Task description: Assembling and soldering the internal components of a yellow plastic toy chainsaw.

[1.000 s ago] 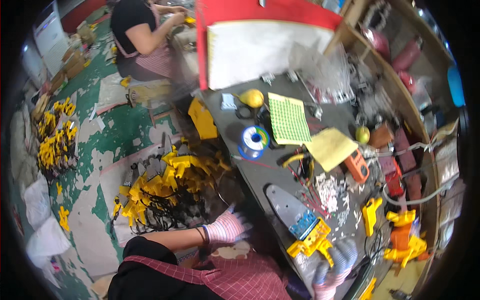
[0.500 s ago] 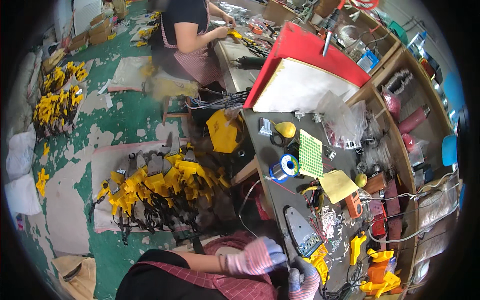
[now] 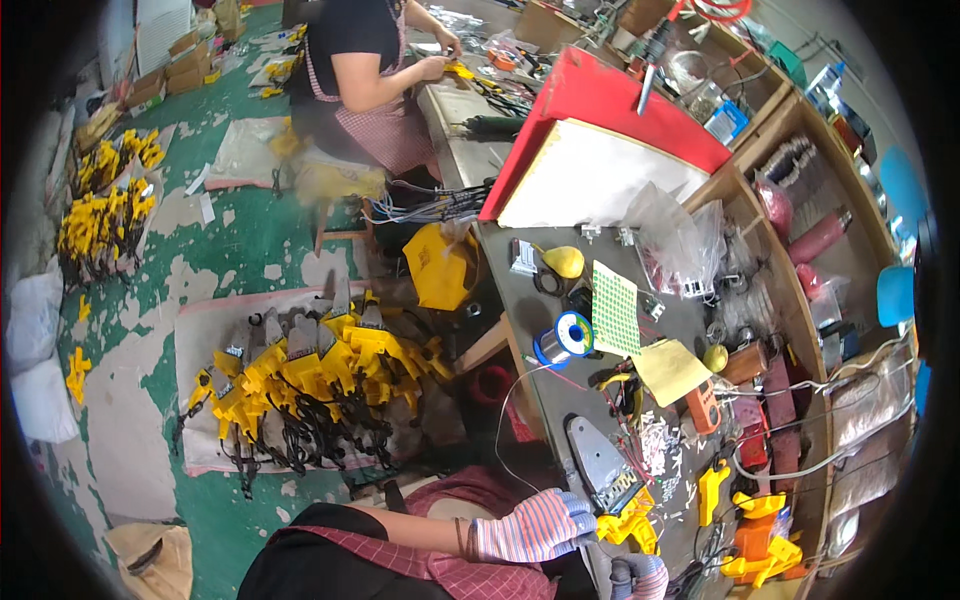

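Observation:
My left hand (image 3: pixel 535 527), in a striped glove, is closed with its fingertips beside the yellow plastic housing (image 3: pixel 628 524) on the bench. A thin solder wire (image 3: pixel 498 440) runs from the blue-rimmed spool (image 3: pixel 563 340) down to this hand, which appears to pinch it. Attached to the housing is a grey tapered plate (image 3: pixel 597 455) with a row of small contacts at its wide end. My right hand (image 3: pixel 638 577), gloved with dark fingertips, is curled just below the housing at the bench edge. What it holds is hidden.
Small white pieces (image 3: pixel 660 445), pliers (image 3: pixel 627 395), an orange meter (image 3: pixel 703 407) and loose yellow housings (image 3: pixel 713 493) lie on the bench (image 3: pixel 545 300). A red board (image 3: pixel 580 90) stands behind. Yellow corded units (image 3: pixel 300 375) are piled on the floor at left. A co-worker (image 3: pixel 365 80) works farther off.
My left hand has moved right, up to the yellow housing, drawing the solder wire along. My right hand has shifted down and right, away from the left hand. The view has shifted slightly.

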### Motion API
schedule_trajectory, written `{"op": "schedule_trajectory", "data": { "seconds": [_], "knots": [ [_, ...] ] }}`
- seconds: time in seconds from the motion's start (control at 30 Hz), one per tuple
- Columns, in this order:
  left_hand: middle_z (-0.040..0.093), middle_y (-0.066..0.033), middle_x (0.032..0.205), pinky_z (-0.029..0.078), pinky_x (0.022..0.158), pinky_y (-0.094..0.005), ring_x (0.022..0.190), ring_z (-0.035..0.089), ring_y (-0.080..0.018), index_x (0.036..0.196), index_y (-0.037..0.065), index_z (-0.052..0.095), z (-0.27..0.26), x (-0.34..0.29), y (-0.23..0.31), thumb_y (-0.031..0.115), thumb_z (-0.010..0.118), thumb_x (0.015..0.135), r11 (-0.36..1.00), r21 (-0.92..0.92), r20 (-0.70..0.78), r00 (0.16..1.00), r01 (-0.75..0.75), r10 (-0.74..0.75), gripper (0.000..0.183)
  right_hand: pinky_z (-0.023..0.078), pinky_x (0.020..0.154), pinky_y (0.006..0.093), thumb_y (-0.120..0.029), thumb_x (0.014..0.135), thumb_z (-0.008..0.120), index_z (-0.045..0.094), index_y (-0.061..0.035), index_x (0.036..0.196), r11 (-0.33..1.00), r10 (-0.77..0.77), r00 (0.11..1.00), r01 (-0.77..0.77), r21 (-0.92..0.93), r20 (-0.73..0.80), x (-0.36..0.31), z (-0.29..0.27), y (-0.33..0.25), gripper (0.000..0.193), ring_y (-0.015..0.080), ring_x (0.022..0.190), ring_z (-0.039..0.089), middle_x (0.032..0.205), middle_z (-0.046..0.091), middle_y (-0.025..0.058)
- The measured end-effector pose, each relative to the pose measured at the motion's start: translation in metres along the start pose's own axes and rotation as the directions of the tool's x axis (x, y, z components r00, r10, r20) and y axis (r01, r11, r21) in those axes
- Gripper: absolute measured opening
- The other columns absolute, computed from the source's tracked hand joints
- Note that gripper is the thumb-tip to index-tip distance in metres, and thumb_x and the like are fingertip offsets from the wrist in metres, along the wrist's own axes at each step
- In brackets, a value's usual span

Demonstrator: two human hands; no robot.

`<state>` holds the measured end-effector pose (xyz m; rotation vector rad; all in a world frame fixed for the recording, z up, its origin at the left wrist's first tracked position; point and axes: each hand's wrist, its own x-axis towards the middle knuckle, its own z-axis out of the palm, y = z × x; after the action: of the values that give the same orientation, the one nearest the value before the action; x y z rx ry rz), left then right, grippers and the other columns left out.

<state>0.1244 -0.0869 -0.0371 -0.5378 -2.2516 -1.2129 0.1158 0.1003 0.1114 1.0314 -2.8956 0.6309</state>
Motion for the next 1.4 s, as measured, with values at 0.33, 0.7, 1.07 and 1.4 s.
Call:
{"op": "schedule_trajectory", "data": {
  "seconds": [0.33,0.7,1.07,1.4],
  "knots": [
    [0.063,-0.0074,0.091,0.048,0.071,-0.0386,0.084,0.062,-0.0277,0.109,0.01,0.065,0.003,0.019,0.017,0.022,0.06,0.084,0.987,-0.014,0.014,0.987,-0.158,0.158,0.028,0.048,0.069,0.0424,-0.009,0.087,0.064,0.065,-0.0068,0.09,0.995,-0.018,1.0,0.016,0.103,0.016,0.0,-0.004,0.021,0.004,0.034,0.075,0.061,0.081,0.065,0.0139],
    [0.062,-0.0026,0.07,0.044,0.061,-0.0377,0.063,0.059,-0.0251,0.091,0.011,0.067,-0.015,0.072,0.024,0.019,0.069,0.076,0.998,-0.049,0.317,0.947,-0.042,0.056,0.017,0.045,0.071,0.0418,-0.025,0.06,0.077,0.062,-0.0143,0.096,0.973,-0.222,0.973,0.226,-0.056,0.061,-0.015,-0.004,0.095,0.04,0.0277,0.078,0.055,0.085,0.055,0.006],
    [0.061,-0.005,0.085,0.046,0.072,-0.028,0.075,0.055,-0.013,0.095,0.004,0.058,-0.028,0.075,0.008,0.008,0.064,0.091,0.825,-0.271,0.091,0.867,0.496,-0.491,0.008,0.051,0.08,0.0435,-0.013,0.081,0.064,0.057,-0.0105,0.125,0.928,0.311,0.847,-0.368,-0.054,-0.431,0.071,-0.054,0.258,0.044,0.035,0.091,0.064,0.097,0.066,0.0156],
    [0.056,0.0,0.081,0.041,0.062,-0.0228,0.07,0.048,-0.0071,0.091,0.004,0.059,-0.018,0.085,-0.008,0.005,0.069,0.087,0.815,-0.242,-0.022,0.837,0.527,-0.547,0.011,0.05,0.089,0.0291,-0.007,0.084,0.073,0.062,-0.006,0.121,0.923,0.204,0.808,0.03,0.384,-0.553,0.099,-0.046,0.258,0.039,0.0149,0.1,0.065,0.109,0.069,0.0065]
  ]
}}
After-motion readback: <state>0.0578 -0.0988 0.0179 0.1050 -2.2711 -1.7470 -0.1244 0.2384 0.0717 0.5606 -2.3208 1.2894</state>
